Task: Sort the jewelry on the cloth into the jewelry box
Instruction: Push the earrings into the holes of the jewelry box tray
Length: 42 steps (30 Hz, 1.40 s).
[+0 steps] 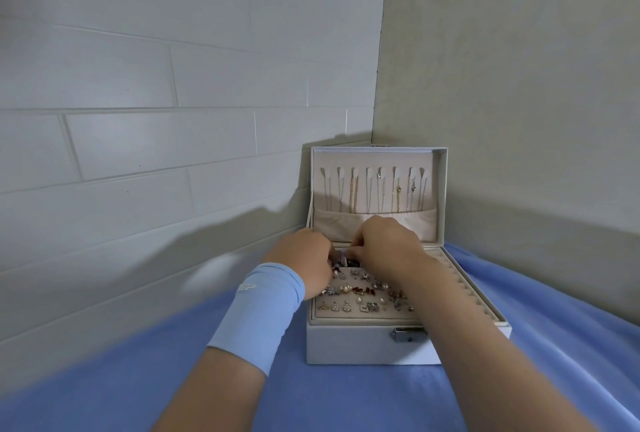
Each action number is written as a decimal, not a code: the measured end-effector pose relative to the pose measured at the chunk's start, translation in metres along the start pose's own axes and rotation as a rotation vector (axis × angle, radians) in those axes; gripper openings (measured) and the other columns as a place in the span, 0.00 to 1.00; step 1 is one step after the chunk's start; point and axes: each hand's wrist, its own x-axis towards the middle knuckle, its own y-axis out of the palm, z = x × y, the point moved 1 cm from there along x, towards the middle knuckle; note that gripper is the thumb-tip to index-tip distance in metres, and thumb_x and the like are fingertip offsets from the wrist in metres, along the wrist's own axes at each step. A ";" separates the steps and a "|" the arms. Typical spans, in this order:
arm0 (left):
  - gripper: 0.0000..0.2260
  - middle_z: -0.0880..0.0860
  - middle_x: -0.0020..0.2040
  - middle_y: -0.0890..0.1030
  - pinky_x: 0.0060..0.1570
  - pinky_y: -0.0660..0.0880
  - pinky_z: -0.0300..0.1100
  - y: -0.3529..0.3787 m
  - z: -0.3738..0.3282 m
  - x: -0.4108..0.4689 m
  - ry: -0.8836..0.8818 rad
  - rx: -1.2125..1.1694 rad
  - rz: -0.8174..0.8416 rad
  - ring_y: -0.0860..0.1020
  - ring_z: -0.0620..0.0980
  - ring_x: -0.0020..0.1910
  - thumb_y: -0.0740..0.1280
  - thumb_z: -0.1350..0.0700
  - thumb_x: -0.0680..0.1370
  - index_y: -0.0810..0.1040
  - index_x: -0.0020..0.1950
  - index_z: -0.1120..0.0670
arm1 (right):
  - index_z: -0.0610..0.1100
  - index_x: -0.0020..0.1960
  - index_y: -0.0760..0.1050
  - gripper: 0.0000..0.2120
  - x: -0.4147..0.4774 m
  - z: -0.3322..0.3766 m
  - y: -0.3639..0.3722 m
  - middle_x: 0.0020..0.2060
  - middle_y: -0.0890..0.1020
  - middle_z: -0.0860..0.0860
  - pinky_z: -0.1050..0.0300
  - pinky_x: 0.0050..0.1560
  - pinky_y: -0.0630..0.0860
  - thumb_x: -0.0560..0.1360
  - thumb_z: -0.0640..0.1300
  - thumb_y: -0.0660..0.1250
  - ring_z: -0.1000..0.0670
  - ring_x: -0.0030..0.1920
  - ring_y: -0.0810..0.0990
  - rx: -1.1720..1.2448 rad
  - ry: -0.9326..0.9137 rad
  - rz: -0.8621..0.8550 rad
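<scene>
Jewelry box [363, 345] stands open on the blue cloth [346, 397] in the wall corner. Earrings [360, 289] fill its tray and chains [353, 194] hang inside the lid. Left hand [301, 255] and right hand [388, 244] meet over the tray's back, fingers curled; whether either grips anything cannot be told.

Worn on left wrist: light-blue stretch band [258, 314], tube-shaped, smooth fabric, reaching from wrist to about mid-forearm, straight-cut hem at elbow end. Small pale mark [247, 288] near wrist end, likely logo, too blurred to read. Bare: left hand [304, 258], right hand [388, 244], right forearm [467, 345].
</scene>
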 end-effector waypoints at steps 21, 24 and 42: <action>0.16 0.54 0.62 0.74 0.60 0.71 0.47 0.004 0.001 0.000 0.027 -0.006 0.013 0.75 0.56 0.59 0.58 0.54 0.80 0.80 0.63 0.45 | 0.56 0.54 0.84 0.11 -0.010 0.009 -0.006 0.50 0.85 0.55 0.56 0.47 0.80 0.80 0.48 0.63 0.52 0.48 0.81 -0.117 -0.083 0.021; 0.16 0.55 0.62 0.75 0.59 0.73 0.48 0.004 0.002 0.000 0.028 -0.021 0.027 0.76 0.56 0.58 0.57 0.53 0.80 0.80 0.61 0.45 | 0.56 0.60 0.81 0.12 -0.017 0.004 -0.006 0.57 0.82 0.53 0.53 0.52 0.78 0.82 0.50 0.62 0.50 0.54 0.80 -0.050 -0.118 0.056; 0.06 0.42 0.36 0.74 0.37 0.69 0.40 -0.012 -0.038 -0.129 0.123 -0.294 0.072 0.72 0.41 0.34 0.65 0.52 0.76 0.73 0.41 0.42 | 0.49 0.45 0.85 0.06 -0.159 0.006 -0.037 0.37 0.86 0.55 0.61 0.40 0.75 0.75 0.48 0.69 0.58 0.34 0.77 0.206 -0.260 0.438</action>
